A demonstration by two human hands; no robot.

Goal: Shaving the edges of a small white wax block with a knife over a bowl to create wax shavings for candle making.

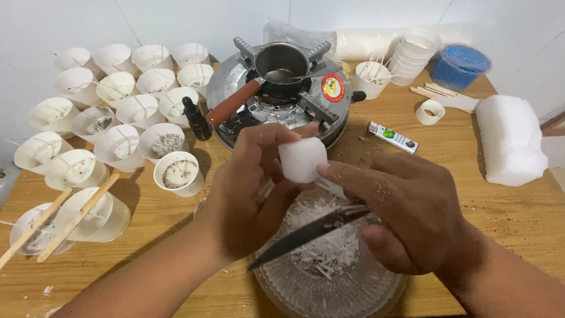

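Over the ribbed clear glass bowl [353, 294], already part-filled with white wax shavings [329, 247], your left hand [247, 194] grips a mostly uncut white wax block [302, 159] while your right hand [406, 218] is closed around a dark-bladed knife [306, 235].

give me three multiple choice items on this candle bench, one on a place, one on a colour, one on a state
1. Where do the white shavings lie?
A. in the clear glass bowl
B. in the metal pot
C. on the floor

2. What colour is the lidded tub at the back right?
A. red
B. blue
C. yellow

3. How does the knife stand?
A. lying on the table
B. resting in the pot
C. gripped in the right hand

Answers:
1 A, the flakes are piled in the glass bowl below the hands.
2 B, both its lid and body look blue.
3 C, the right hand's fingers close round the handle, blade pointing left under the white wax block, which the left hand holds from its side.
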